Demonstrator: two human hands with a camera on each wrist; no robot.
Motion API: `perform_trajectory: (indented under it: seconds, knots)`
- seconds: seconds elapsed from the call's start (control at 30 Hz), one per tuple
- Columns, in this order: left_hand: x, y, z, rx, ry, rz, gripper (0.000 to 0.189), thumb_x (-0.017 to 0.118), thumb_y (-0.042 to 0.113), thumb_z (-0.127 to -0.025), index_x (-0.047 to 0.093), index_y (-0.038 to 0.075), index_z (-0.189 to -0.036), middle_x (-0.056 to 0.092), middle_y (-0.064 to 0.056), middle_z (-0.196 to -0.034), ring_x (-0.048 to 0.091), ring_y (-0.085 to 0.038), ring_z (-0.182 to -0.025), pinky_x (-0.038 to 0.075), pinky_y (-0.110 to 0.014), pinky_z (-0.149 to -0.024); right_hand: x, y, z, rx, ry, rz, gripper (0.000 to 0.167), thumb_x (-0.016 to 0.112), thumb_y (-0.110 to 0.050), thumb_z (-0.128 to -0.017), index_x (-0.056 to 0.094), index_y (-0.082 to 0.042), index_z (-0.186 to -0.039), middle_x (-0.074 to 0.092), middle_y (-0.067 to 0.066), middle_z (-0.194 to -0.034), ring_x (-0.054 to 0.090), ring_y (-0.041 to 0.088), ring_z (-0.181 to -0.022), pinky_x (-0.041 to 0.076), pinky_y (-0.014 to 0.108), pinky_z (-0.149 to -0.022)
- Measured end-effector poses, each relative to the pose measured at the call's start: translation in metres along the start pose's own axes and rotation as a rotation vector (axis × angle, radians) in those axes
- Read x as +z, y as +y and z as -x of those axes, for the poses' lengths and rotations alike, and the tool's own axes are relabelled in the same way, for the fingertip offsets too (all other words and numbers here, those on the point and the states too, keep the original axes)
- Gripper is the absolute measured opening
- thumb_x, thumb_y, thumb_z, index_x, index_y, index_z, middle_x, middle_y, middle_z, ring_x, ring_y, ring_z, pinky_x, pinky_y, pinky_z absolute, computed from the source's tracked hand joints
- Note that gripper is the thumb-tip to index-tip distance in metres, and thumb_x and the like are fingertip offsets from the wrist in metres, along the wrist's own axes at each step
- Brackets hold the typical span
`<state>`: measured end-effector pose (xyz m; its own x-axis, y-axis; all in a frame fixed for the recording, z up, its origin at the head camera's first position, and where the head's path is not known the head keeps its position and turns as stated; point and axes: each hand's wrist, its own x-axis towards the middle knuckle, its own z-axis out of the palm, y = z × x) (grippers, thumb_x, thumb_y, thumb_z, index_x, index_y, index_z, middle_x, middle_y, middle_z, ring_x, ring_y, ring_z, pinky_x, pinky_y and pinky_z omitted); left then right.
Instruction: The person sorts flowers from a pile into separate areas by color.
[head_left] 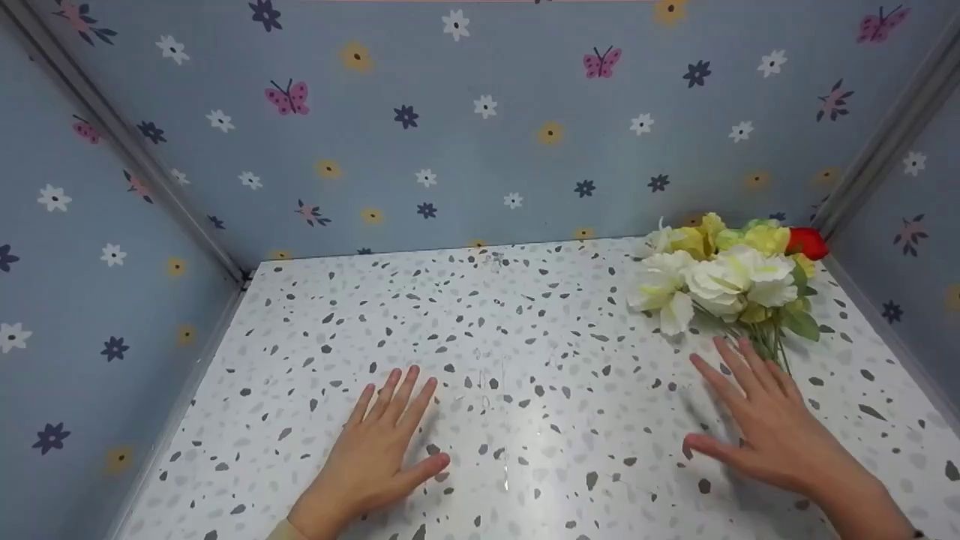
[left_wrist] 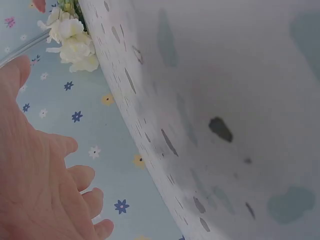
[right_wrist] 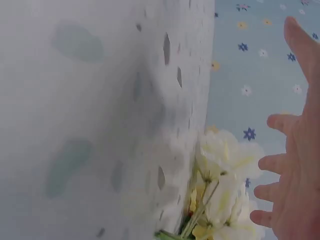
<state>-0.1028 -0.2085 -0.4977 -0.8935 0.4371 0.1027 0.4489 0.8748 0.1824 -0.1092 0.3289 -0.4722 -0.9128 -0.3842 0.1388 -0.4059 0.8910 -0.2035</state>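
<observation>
A bunch of artificial flowers (head_left: 720,281) lies at the table's back right corner, white and yellow blooms with one red bloom (head_left: 808,244) at its right end. Its green stems (head_left: 772,341) point toward the front. My right hand (head_left: 772,431) hovers palm down just in front of these stems, fingers spread and holding nothing; in the right wrist view the white blooms (right_wrist: 225,155) show beyond the fingers. Over the left front of the table my left hand (head_left: 379,442) is held with fingers extended and thumb out, also holding nothing. The left wrist view shows the flowers (left_wrist: 75,42) far off.
The white speckled table (head_left: 480,315) is bounded by a blue flower-and-butterfly patterned back wall (head_left: 480,150) and matching panels at left (head_left: 82,300) and right (head_left: 911,202). Grey corner strips (head_left: 142,157) run up where the panels meet.
</observation>
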Motion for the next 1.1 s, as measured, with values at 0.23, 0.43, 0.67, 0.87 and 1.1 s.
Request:
perform_trajectory:
  seconds: [0.23, 0.43, 0.67, 0.87, 1.1]
  knots:
    - [-0.002, -0.001, 0.000, -0.012, 0.007, 0.003, 0.095, 0.059, 0.068, -0.102, 0.027, 0.015, -0.175, 0.019, -0.012, -0.182, 0.018, -0.038, -0.167, 0.014, -0.065, -0.132, -0.012, 0.047, -0.022, 0.216, 0.101, -0.001, 0.074, 0.060, -0.041, -0.113, 0.036, 0.010, -0.162, 0.037, 0.043, -0.160, 0.034, 0.065, -0.146, 0.030, 0.086, -0.110]
    - [-0.003, 0.000, -0.002, -0.022, 0.000, 0.007, 0.095, 0.058, 0.069, -0.103, 0.027, 0.014, -0.174, 0.020, -0.014, -0.181, 0.018, -0.039, -0.167, 0.014, -0.066, -0.132, -0.009, 0.073, -0.033, 0.344, 0.190, -0.037, 0.044, 0.068, -0.023, -0.107, 0.062, 0.015, -0.128, 0.060, 0.042, -0.123, 0.055, 0.064, -0.114, 0.047, 0.077, -0.092]
    - [-0.001, 0.003, -0.004, -0.028, -0.011, 0.022, 0.095, 0.055, 0.070, -0.105, 0.026, 0.012, -0.174, 0.020, -0.016, -0.181, 0.018, -0.039, -0.167, 0.013, -0.065, -0.133, -0.003, 0.088, -0.040, 0.425, 0.103, -0.074, 0.031, 0.069, -0.018, -0.104, 0.067, 0.012, -0.111, 0.070, 0.026, -0.087, 0.066, 0.041, -0.071, 0.053, 0.057, -0.060]
    - [-0.001, 0.005, -0.008, -0.051, -0.032, 0.040, 0.093, 0.055, 0.066, -0.106, 0.025, 0.010, -0.174, 0.020, -0.015, -0.181, 0.014, -0.038, -0.167, 0.009, -0.063, -0.134, -0.004, 0.087, -0.043, 0.440, 0.125, -0.118, 0.025, 0.066, -0.009, -0.104, 0.067, 0.015, -0.111, 0.070, 0.031, -0.095, 0.067, 0.041, -0.074, 0.056, 0.057, -0.065]
    - [-0.004, 0.011, -0.021, -0.044, 0.048, 0.130, 0.085, 0.061, 0.050, -0.109, 0.032, -0.004, -0.168, 0.035, -0.024, -0.174, 0.030, -0.046, -0.162, 0.020, -0.065, -0.131, -0.023, 0.056, -0.055, 0.477, 0.284, -0.261, 0.037, 0.060, -0.020, -0.110, 0.069, 0.014, -0.122, 0.072, 0.032, -0.107, 0.070, 0.044, -0.091, 0.056, 0.034, -0.067]
